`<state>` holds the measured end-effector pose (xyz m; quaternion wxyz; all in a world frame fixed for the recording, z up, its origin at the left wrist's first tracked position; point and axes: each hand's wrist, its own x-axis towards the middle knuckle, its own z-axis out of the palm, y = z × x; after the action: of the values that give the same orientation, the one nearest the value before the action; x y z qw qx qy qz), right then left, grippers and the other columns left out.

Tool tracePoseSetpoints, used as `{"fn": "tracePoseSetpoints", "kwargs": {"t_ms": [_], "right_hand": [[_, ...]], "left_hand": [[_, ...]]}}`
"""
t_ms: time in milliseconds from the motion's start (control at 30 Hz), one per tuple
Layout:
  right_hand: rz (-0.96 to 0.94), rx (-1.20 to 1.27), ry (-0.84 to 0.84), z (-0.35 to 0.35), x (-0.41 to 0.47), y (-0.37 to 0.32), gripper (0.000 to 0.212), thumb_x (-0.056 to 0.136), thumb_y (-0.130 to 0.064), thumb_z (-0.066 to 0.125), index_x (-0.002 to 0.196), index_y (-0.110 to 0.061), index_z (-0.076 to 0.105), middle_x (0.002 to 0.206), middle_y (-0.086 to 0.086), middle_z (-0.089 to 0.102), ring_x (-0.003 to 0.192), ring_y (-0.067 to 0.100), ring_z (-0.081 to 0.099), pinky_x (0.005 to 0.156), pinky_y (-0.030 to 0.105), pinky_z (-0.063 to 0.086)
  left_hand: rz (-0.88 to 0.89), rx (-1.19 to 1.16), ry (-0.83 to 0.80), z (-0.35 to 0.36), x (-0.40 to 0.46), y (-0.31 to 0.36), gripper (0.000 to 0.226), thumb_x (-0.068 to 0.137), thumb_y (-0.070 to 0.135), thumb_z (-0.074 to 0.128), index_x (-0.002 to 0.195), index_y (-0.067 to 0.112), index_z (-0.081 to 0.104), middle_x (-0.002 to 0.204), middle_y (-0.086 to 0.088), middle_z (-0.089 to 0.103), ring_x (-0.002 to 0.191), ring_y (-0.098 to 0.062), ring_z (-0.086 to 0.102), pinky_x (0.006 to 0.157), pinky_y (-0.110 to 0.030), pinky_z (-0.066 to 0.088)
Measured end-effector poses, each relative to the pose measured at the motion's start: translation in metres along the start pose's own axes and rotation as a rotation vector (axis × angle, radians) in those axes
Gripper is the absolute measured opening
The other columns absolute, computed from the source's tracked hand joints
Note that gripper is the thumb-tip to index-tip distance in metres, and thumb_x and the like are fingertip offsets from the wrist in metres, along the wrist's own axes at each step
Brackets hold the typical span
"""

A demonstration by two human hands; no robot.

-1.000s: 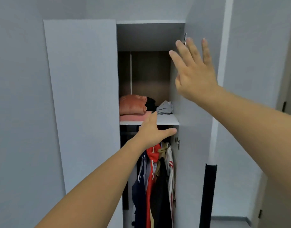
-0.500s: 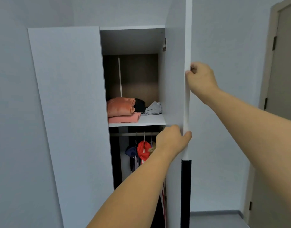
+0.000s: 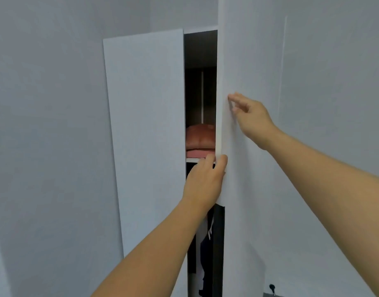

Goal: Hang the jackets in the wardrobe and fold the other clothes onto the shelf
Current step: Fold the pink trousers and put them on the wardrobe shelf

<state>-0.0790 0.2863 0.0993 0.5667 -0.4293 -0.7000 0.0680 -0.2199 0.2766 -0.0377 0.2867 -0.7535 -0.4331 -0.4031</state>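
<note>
The white wardrobe's right door (image 3: 248,61) stands nearly shut, leaving a narrow gap. My left hand (image 3: 203,181) curls around that door's free edge at shelf height. Higher up, my right hand (image 3: 251,116) presses flat on the door's outer face, fingers spread. Through the gap I see folded orange and pink clothes (image 3: 200,138) on the white shelf (image 3: 191,160). Below the shelf a dark jacket with white stripes (image 3: 206,243) hangs, mostly hidden.
The left wardrobe door (image 3: 145,125) is swung out toward me, left of the gap. A plain grey wall (image 3: 45,125) fills the left side. A small dark object (image 3: 271,288) lies low on the right by the floor.
The right door has swung leftward, shrinking the opening to a slit. My right hand let go of the door edge and now presses its face. My left hand stays on the edge.
</note>
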Motion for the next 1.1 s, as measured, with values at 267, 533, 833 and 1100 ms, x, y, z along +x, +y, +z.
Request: {"fn": "tracePoseSetpoints", "kwargs": {"t_ms": [267, 533, 833, 1100], "right_hand": [[-0.14, -0.701, -0.314, 0.086, 0.044, 0.079, 0.101, 0.088, -0.039, 0.068, 0.156, -0.035, -0.007, 0.163, -0.008, -0.017, 0.152, 0.018, -0.002, 0.122, 0.043, 0.016], [-0.269, -1.054, -0.172, 0.147, 0.098, 0.153, 0.11, 0.084, -0.062, 0.061, 0.153, -0.031, -0.018, 0.161, -0.002, -0.026, 0.15, 0.024, -0.013, 0.121, 0.052, -0.003], [-0.261, -1.176, -0.152, 0.174, 0.126, 0.203, 0.091, 0.094, -0.063, 0.036, 0.15, -0.025, -0.025, 0.158, 0.005, -0.032, 0.147, 0.026, -0.027, 0.119, 0.051, -0.013], [-0.222, -1.157, -0.122, 0.19, 0.147, 0.231, 0.074, 0.1, -0.053, 0.019, 0.145, -0.027, -0.032, 0.15, 0.0, -0.045, 0.139, 0.019, -0.042, 0.113, 0.044, -0.027]], "left_hand": [[-0.037, 0.198, -0.179, 0.064, 0.009, -0.123, 0.074, 0.096, 0.034, 0.059, 0.157, 0.016, 0.02, 0.161, -0.012, 0.023, 0.142, -0.035, 0.031, 0.108, -0.048, 0.038], [0.056, 0.382, -0.188, 0.149, 0.048, -0.199, 0.092, 0.097, 0.055, 0.047, 0.158, 0.012, -0.006, 0.165, -0.008, -0.016, 0.151, -0.033, -0.013, 0.118, -0.065, 0.0], [0.069, 0.393, -0.26, 0.211, 0.082, -0.247, 0.093, 0.095, 0.069, 0.026, 0.152, 0.022, -0.029, 0.16, 0.005, -0.033, 0.15, -0.028, -0.024, 0.106, -0.078, -0.009], [0.068, 0.284, -0.299, 0.251, 0.104, -0.265, 0.091, 0.093, 0.071, 0.021, 0.144, 0.028, -0.042, 0.153, 0.009, -0.044, 0.145, -0.027, -0.035, 0.102, -0.081, -0.012]]}}
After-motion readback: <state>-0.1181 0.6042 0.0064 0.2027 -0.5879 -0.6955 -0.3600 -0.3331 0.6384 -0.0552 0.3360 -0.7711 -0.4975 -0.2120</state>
